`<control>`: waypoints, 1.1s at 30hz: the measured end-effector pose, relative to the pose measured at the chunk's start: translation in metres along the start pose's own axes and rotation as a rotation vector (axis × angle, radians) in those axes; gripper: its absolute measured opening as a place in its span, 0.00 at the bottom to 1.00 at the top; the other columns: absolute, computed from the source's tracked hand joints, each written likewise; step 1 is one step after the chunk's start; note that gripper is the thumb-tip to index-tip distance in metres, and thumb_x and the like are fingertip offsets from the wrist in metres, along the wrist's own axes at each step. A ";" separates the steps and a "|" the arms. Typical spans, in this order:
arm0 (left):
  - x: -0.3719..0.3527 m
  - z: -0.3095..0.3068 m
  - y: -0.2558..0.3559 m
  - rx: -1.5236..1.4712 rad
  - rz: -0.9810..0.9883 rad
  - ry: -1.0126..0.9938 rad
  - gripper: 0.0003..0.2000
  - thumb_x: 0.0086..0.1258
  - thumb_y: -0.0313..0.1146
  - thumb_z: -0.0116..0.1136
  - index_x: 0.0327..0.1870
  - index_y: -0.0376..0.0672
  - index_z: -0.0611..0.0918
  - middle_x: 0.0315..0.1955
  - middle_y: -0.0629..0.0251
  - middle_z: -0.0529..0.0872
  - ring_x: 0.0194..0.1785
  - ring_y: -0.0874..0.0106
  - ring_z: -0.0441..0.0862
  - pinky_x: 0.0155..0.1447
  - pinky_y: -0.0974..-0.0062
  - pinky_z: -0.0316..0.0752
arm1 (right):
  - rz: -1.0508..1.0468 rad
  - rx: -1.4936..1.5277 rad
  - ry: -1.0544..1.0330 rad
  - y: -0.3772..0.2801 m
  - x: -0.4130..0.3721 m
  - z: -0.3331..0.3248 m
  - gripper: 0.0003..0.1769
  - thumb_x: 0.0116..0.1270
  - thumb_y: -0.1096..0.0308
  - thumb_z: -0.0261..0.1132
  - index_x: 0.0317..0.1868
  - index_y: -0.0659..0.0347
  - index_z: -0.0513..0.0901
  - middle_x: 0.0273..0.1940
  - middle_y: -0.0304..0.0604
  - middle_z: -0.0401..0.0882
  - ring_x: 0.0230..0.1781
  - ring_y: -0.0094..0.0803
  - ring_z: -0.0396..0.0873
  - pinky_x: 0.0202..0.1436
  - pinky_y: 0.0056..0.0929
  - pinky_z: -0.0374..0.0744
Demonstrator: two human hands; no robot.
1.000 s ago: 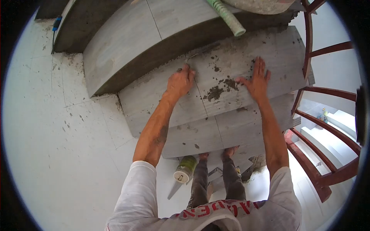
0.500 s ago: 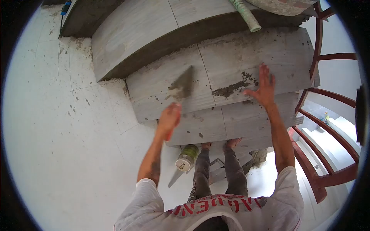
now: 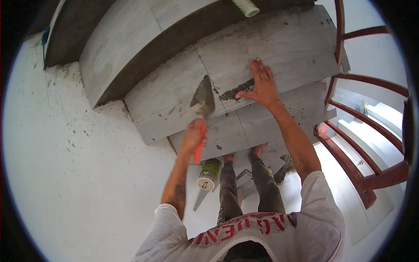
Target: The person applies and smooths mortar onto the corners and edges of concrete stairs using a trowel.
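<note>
Right now, the trowel [image 3: 203, 98] is over the grey tiled step [image 3: 288, 52], its pointed blade aimed away from me and its tip just left of the dark joint between two tiles. Whether the blade touches the tile or hovers slightly above, I cannot tell. Wet mortar smears part of the blade. My left hand [image 3: 193, 136] has its grip closed around the red handle [image 3: 199, 146], which slants back past the near edge of the step.

To the right of the joint, a dark streak of mortar [image 3: 237, 89] runs across the tile. My right hand [image 3: 263, 89] is spread beside its far end, palm down and fingers apart, with the thumb reaching over the streak; that grip is open and holds nothing.

Nearer to me, a lower step [image 3: 224, 135] carries a few dark spots. Below it, a green and white container [image 3: 208, 174] lies tilted beside one of my bare feet [image 3: 228, 157]. A curved, higher step [image 3: 126, 39] rises beyond the trowel, and the end of a pale green tube [image 3: 246, 8] sticks out over its edge. Along the right runs a dark red railing [image 3: 366, 113]; on the left, the white floor [image 3: 87, 174] is flecked with grey.
</note>
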State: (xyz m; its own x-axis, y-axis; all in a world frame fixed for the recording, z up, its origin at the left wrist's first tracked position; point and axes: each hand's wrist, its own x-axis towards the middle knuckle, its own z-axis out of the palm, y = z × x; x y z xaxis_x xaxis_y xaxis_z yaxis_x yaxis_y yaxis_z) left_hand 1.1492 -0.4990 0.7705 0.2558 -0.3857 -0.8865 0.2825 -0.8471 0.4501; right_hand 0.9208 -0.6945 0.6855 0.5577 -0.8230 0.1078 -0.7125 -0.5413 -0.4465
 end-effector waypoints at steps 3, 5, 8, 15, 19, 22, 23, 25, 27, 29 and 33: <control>-0.021 0.083 0.012 -0.130 -0.082 0.037 0.20 0.75 0.55 0.46 0.35 0.45 0.69 0.20 0.67 0.71 0.15 0.75 0.67 0.18 0.73 0.65 | 0.018 0.045 0.035 -0.004 0.003 -0.002 0.64 0.47 0.20 0.57 0.72 0.65 0.59 0.71 0.51 0.61 0.76 0.42 0.53 0.76 0.47 0.54; -0.027 0.122 0.012 -0.156 -0.098 -0.019 0.21 0.75 0.56 0.45 0.35 0.44 0.68 0.20 0.67 0.71 0.15 0.74 0.67 0.18 0.72 0.65 | 0.050 0.057 0.042 -0.004 0.001 -0.005 0.61 0.49 0.21 0.58 0.70 0.64 0.63 0.71 0.49 0.62 0.76 0.41 0.54 0.76 0.46 0.54; -0.021 0.171 0.022 -0.134 -0.064 -0.132 0.21 0.75 0.55 0.45 0.35 0.44 0.68 0.20 0.66 0.71 0.15 0.74 0.67 0.19 0.72 0.66 | 0.062 0.129 0.081 -0.002 -0.003 -0.002 0.51 0.56 0.27 0.59 0.66 0.61 0.70 0.70 0.46 0.65 0.75 0.40 0.55 0.76 0.44 0.55; -0.004 0.211 0.032 -0.207 -0.080 -0.132 0.21 0.75 0.57 0.41 0.33 0.47 0.69 0.20 0.69 0.70 0.17 0.75 0.65 0.21 0.73 0.63 | 0.019 0.323 0.225 0.019 -0.004 0.021 0.23 0.69 0.55 0.59 0.60 0.58 0.76 0.67 0.43 0.69 0.73 0.39 0.60 0.74 0.41 0.60; -0.010 0.204 0.030 -0.188 -0.062 -0.198 0.21 0.75 0.58 0.40 0.32 0.48 0.70 0.19 0.72 0.69 0.17 0.76 0.64 0.21 0.76 0.61 | 0.042 0.291 0.297 0.013 -0.012 0.021 0.19 0.70 0.61 0.58 0.56 0.62 0.78 0.67 0.45 0.69 0.73 0.39 0.59 0.73 0.40 0.62; -0.031 0.202 0.023 -0.157 -0.084 -0.256 0.21 0.75 0.58 0.39 0.32 0.49 0.70 0.19 0.73 0.69 0.17 0.77 0.63 0.21 0.76 0.60 | 0.103 0.278 0.291 0.005 -0.035 -0.008 0.18 0.69 0.63 0.56 0.54 0.65 0.79 0.67 0.48 0.69 0.73 0.41 0.59 0.75 0.40 0.58; -0.045 0.204 0.019 -0.111 -0.098 -0.288 0.21 0.75 0.58 0.39 0.32 0.49 0.70 0.19 0.73 0.69 0.17 0.77 0.63 0.21 0.76 0.60 | 0.153 0.258 0.311 0.001 -0.047 -0.016 0.18 0.69 0.63 0.56 0.54 0.65 0.79 0.67 0.48 0.69 0.73 0.41 0.59 0.75 0.40 0.58; -0.077 0.209 0.014 -0.027 -0.075 -0.305 0.21 0.75 0.57 0.39 0.32 0.48 0.70 0.18 0.73 0.69 0.16 0.77 0.63 0.21 0.76 0.60 | 0.218 0.154 0.373 -0.007 -0.075 -0.036 0.18 0.69 0.63 0.56 0.53 0.65 0.79 0.67 0.48 0.69 0.73 0.40 0.59 0.75 0.39 0.58; -0.101 0.206 0.001 0.077 -0.110 -0.394 0.21 0.75 0.57 0.39 0.32 0.48 0.70 0.18 0.72 0.69 0.16 0.76 0.63 0.21 0.76 0.60 | 0.323 0.096 0.412 -0.016 -0.112 -0.060 0.18 0.69 0.63 0.56 0.53 0.65 0.79 0.67 0.47 0.69 0.73 0.40 0.59 0.75 0.40 0.58; -0.124 0.211 -0.010 0.178 -0.128 -0.471 0.21 0.75 0.57 0.39 0.31 0.48 0.69 0.18 0.71 0.69 0.16 0.76 0.63 0.21 0.76 0.61 | 0.411 0.045 0.463 -0.025 -0.149 -0.091 0.18 0.69 0.62 0.56 0.53 0.65 0.79 0.67 0.47 0.69 0.74 0.40 0.59 0.75 0.40 0.59; -0.182 0.228 -0.040 0.451 -0.250 -0.548 0.22 0.75 0.58 0.39 0.33 0.47 0.70 0.17 0.70 0.69 0.14 0.75 0.63 0.20 0.75 0.61 | 0.753 0.077 0.646 -0.053 -0.243 -0.135 0.18 0.69 0.62 0.58 0.54 0.63 0.78 0.66 0.43 0.69 0.74 0.40 0.58 0.74 0.40 0.60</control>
State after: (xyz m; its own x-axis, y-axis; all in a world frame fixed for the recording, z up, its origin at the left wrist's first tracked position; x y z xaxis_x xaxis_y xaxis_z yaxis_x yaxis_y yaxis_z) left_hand 0.8806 -0.4780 0.8891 -0.2963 -0.1888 -0.9363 -0.1648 -0.9555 0.2448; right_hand 0.7652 -0.4892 0.8028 -0.3840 -0.8954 0.2254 -0.7431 0.1547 -0.6510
